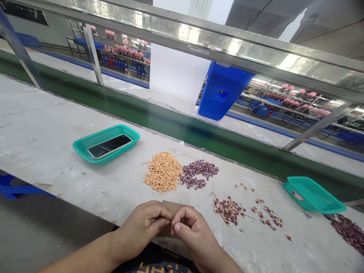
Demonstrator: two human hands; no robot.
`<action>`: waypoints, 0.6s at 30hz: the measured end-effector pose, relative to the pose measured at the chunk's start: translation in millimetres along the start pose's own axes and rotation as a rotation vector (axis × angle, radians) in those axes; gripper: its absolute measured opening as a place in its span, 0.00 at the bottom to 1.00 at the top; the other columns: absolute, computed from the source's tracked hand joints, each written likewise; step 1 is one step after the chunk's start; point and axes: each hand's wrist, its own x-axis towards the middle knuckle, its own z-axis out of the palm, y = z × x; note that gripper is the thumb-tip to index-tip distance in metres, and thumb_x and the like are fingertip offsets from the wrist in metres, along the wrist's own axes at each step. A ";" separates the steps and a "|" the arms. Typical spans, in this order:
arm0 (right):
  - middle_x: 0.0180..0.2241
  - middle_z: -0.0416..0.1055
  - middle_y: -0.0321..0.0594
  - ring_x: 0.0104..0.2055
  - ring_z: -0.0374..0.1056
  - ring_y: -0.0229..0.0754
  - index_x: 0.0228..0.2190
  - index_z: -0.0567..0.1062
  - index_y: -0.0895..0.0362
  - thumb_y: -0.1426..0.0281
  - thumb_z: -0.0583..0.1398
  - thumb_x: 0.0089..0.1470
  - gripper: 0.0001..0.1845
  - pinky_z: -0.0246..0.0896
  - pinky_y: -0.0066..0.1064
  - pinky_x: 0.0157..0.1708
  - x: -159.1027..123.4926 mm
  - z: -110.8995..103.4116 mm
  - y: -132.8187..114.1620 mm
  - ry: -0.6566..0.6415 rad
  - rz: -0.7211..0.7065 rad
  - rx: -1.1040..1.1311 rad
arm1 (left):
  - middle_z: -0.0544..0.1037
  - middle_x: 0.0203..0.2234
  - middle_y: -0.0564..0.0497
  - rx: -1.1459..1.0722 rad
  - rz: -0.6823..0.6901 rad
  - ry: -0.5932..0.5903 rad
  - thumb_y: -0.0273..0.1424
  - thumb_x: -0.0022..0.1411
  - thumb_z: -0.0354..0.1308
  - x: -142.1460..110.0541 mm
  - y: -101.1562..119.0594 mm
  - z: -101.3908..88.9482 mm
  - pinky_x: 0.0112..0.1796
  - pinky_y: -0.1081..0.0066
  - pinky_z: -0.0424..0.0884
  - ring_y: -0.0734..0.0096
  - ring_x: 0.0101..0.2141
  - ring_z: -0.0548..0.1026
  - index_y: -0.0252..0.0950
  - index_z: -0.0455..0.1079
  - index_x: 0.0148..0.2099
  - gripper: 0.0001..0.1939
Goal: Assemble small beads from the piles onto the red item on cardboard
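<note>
My left hand (148, 223) and my right hand (190, 227) meet at the near edge of the table, thumbs and forefingers pinched together. Whatever sits between the fingertips is too small and hidden to make out. Under the hands lies a piece of brown cardboard (173, 206). Just beyond it is a heap of small tan pieces (163, 172), touching a heap of small dark maroon pieces (200, 168). To the right of my right hand lies a pile of two-coloured tan and maroon pieces (227, 210), with several more scattered (269, 216) beside it.
A green basket (82, 156) holding a phone (110, 146) stands at the left. Another green basket (315, 193) is at the right, near more dark maroon pieces (348, 231). Behind runs a green conveyor belt (170, 123), with a blue bin (222, 91) and metal frame beyond.
</note>
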 end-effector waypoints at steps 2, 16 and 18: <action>0.21 0.67 0.32 0.26 0.62 0.35 0.23 0.69 0.57 0.60 0.66 0.45 0.15 0.56 0.27 0.30 0.2 -0.6 3.7 0.013 -0.006 -0.008 | 0.77 0.26 0.54 -0.041 -0.054 0.000 0.27 0.55 0.54 0.0 0.6 1.7 0.36 0.72 0.65 0.68 0.31 0.72 0.39 0.75 0.29 0.08; 0.29 0.71 0.39 0.34 0.66 0.43 0.25 0.71 0.56 0.74 0.58 0.50 0.04 0.59 0.33 0.36 -5.4 -34.8 -5.3 0.147 -0.147 -0.702 | 0.71 0.19 0.58 -0.629 -0.298 -0.055 0.33 0.51 0.59 -0.9 -10.5 11.5 0.28 0.74 0.60 0.74 0.23 0.67 0.36 0.64 0.29 0.07; 0.32 0.71 0.40 0.38 0.65 0.44 0.25 0.72 0.55 0.78 0.58 0.49 0.06 0.58 0.35 0.39 -3.5 -37.3 -2.6 0.159 -0.232 -0.912 | 0.71 0.19 0.58 -0.658 -0.300 -0.031 0.34 0.51 0.60 -0.6 -10.9 12.1 0.28 0.74 0.60 0.74 0.23 0.67 0.36 0.64 0.29 0.09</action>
